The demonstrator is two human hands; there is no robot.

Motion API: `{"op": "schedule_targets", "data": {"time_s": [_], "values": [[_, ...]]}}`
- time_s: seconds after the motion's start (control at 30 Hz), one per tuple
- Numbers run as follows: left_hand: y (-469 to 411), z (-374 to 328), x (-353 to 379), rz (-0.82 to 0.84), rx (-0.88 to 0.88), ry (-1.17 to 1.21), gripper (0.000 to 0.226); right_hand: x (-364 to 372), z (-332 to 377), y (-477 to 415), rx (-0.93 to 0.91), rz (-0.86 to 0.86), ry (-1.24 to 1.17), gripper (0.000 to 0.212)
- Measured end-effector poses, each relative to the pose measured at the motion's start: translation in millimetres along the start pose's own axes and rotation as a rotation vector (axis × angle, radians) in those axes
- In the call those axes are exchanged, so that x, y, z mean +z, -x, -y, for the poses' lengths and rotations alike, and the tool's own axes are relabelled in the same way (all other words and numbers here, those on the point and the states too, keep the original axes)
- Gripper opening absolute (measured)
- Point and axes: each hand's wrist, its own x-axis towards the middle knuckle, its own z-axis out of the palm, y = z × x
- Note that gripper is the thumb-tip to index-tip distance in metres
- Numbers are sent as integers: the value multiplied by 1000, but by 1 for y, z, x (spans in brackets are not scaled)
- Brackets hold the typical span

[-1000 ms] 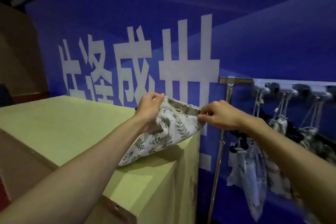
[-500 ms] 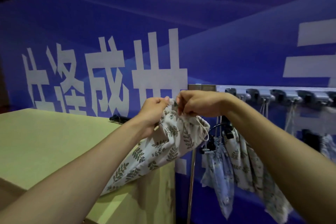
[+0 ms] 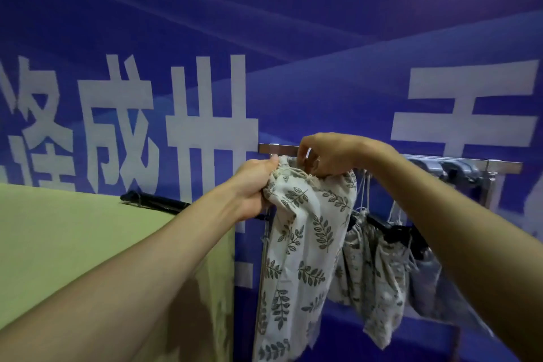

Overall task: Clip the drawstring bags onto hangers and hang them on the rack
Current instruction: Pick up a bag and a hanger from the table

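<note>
A white drawstring bag with a grey leaf print hangs down in front of the metal rack rail. My left hand grips the bag's gathered top at its left side. My right hand pinches the top edge on the right, up against the rail's left end and a clip there. The bag's lower part dangles freely beside the rack post. A black hanger lies on the table behind my left arm.
Several bags hang to the right on black hangers, below grey clips on the rail. The yellow-green table fills the lower left, its edge next to the rack post. A blue wall with large white characters stands behind everything.
Both hands carried the bag off the table, rightward and up to the rail. The bag now hangs vertically. My right hand rose from the bag's mouth to the rail's end.
</note>
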Motion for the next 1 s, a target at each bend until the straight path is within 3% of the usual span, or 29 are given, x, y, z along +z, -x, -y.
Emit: {"op": "schedule_targets", "data": {"time_s": [0.23, 0.43, 0.87, 1.0], "values": [[3, 22, -39, -53, 52, -320, 21, 19, 11, -16, -29, 41, -78, 5], [8, 46, -117, -153, 14, -595, 17, 76, 49, -64, -89, 12, -259, 18], [-23, 87, -246, -391, -96, -607, 17, 177, 84, -186, -110, 25, -350, 18], [-36, 114, -265, -429, -74, -554, 17, 207, 93, -226, -90, 34, -348, 32]]}}
